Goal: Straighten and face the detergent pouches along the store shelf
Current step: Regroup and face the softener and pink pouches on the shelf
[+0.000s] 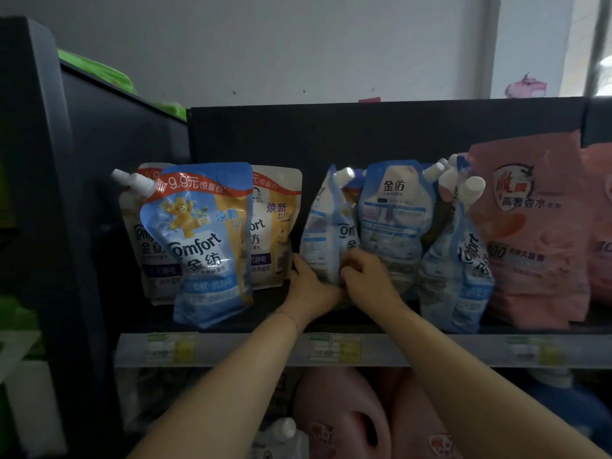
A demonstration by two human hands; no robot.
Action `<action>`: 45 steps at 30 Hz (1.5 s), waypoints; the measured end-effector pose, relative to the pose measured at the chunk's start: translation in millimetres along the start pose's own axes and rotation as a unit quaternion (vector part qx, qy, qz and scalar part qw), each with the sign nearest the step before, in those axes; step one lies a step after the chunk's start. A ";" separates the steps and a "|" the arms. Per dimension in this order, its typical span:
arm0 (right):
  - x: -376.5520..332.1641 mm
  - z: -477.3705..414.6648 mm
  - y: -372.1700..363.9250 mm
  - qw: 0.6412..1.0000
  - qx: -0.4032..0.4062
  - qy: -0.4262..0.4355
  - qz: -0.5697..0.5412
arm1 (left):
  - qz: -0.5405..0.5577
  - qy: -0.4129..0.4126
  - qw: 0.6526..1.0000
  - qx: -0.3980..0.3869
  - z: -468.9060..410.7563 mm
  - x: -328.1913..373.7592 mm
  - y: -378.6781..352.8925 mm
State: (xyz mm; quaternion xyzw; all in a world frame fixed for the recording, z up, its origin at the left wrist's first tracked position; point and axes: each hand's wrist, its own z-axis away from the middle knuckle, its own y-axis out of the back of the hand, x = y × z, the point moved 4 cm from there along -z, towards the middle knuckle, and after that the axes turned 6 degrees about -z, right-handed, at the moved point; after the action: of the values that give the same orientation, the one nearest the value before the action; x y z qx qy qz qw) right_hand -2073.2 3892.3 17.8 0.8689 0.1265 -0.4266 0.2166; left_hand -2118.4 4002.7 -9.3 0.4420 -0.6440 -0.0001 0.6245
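On shelf [344, 323], mid-row | sideways pouch [323, 233] | left hand [308, 283] and right hand [367, 276] grip its base

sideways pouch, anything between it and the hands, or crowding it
Nothing between: the left hand and right hand already hold the sideways pouch at its base. A back-facing pouch crowds its right; on its left a gap separates it from the beige pouch.

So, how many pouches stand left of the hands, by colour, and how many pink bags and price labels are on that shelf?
Blue pouch: 1
White pouches: 2
Pink bags: 2
Price labels: 3
Total: 8
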 end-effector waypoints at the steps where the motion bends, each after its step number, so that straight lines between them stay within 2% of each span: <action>1: -1.2 1.5 -2.7 0.999 -0.024 0.005 -0.028 | -0.003 0.008 1.000 0.027 -1.0 -0.8 3.0; 3: -1.8 3.9 -6.9 0.997 -0.053 0.011 -0.050 | 0.004 0.013 0.998 0.067 -3.8 -3.3 7.5; 6: 2.4 5.3 -10.0 0.998 -0.037 0.019 -0.041 | 0.084 -0.011 0.992 0.096 -6.7 -8.3 8.2; 9: 11.0 1.7 -0.5 0.998 0.062 0.015 -0.010 | 0.131 -0.018 0.985 0.108 -4.4 -9.7 11.8; 11: 20.5 -4.0 12.0 0.989 0.137 -0.045 -0.024 | 0.141 -0.011 0.986 0.089 -8.3 -13.7 12.1; 12: 25.9 -6.1 15.1 0.984 0.147 -0.083 -0.050 | 0.152 -0.007 0.986 0.072 -10.0 -16.0 10.8; 15: 29.7 -8.0 13.4 0.988 0.115 -0.101 -0.010 | 0.196 0.014 0.980 0.042 -11.8 -19.0 10.1; 20: 25.7 -4.8 -3.8 0.996 -0.011 -0.087 -0.030 | 0.198 0.008 0.977 0.081 -13.2 -17.9 11.6; 24: 22.3 -4.1 3.8 0.992 0.018 -0.072 -0.105 | 0.223 -0.037 0.968 0.112 -6.6 -11.0 14.5; 29: 26.2 -6.3 11.7 0.971 0.084 -0.113 -0.195 | 0.246 -0.012 0.963 0.110 -7.8 -14.9 21.3; 31: 32.1 -11.8 9.4 0.967 0.096 -0.135 -0.193 | 0.270 -0.003 0.956 0.115 -6.7 -17.9 23.3; 36: 42.0 -20.8 -0.8 0.962 0.002 -0.174 -0.212 | 0.347 0.029 0.932 0.097 -2.5 -18.9 25.1; 39: 38.9 -17.0 -6.7 0.957 -0.087 -0.166 -0.222 | 0.320 0.027 0.942 0.102 -1.7 -17.4 26.0; 41: 39.1 -15.8 -8.3 0.957 -0.096 -0.156 -0.224 | 0.317 0.016 0.943 0.105 -1.3 -16.9 25.1; 45: 41.5 -16.1 -5.7 0.957 -0.066 -0.145 -0.242 | 0.313 0.008 0.944 0.105 -1.0 -17.4 24.9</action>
State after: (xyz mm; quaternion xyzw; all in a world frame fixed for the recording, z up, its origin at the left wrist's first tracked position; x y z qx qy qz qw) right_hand -2039.4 3906.5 -8.1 0.7247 0.3284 -0.5785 0.1798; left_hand -2134.7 4028.4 -9.3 0.2813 -0.7414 0.2667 0.5478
